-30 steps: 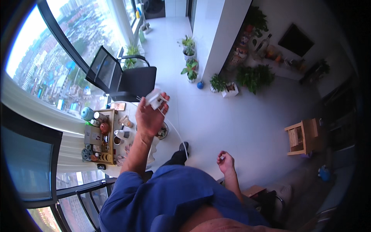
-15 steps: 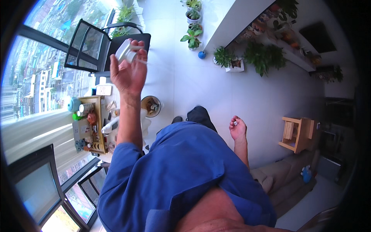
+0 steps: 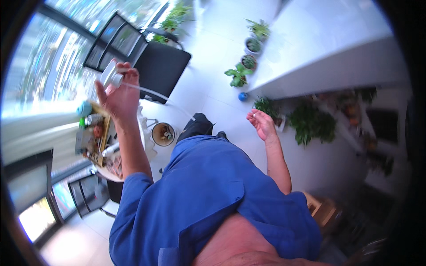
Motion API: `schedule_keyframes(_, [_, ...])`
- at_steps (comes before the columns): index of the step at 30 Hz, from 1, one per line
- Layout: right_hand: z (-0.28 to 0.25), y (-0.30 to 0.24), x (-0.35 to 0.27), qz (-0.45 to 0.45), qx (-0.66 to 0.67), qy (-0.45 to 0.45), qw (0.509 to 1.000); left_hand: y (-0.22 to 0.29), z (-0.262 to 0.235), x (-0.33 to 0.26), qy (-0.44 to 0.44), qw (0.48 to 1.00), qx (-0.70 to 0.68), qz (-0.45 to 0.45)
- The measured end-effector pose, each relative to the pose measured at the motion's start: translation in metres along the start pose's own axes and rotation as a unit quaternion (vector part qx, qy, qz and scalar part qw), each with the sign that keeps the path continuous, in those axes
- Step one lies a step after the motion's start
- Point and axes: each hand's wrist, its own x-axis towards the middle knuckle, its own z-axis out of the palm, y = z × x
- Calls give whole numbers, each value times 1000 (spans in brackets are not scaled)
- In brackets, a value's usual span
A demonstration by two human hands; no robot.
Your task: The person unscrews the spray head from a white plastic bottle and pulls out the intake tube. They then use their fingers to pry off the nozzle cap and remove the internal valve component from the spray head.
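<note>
Raised at the left, my left hand has its fingers curled around a white corded plastic device; its exact kind is not clear. From its round part a thin white cable runs down to the right, fading in front of the floor and my leg. Out to the right, my right hand is closed, its thumb and fingers pinching a small white piece, perhaps the cable's end. Whether the two are joined cannot be seen.
A black chair stands beyond my left hand. Left of me are a cluttered round table and a bin. Potted plants and a blue ball line the low white wall; a wooden stand is at right.
My view has turned, and I have stepped. My left hand with the device has shifted left and slightly down; my right hand has risen. The cable shows more plainly.
</note>
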Motion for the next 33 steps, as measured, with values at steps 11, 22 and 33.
schedule_keyframes(11, [97, -103, 184, 71, -243, -17, 967, -4, -40, 88, 96, 983, 20, 156])
schedule_keyframes(22, [255, -56, 334, 242, -529, -311, 752, 31, -24, -139, 193, 801, 26, 567])
schedule_keyframes(33, [377, 179, 261, 177, -703, -463, 510, -19, -14, -331, 250, 597, 25, 762])
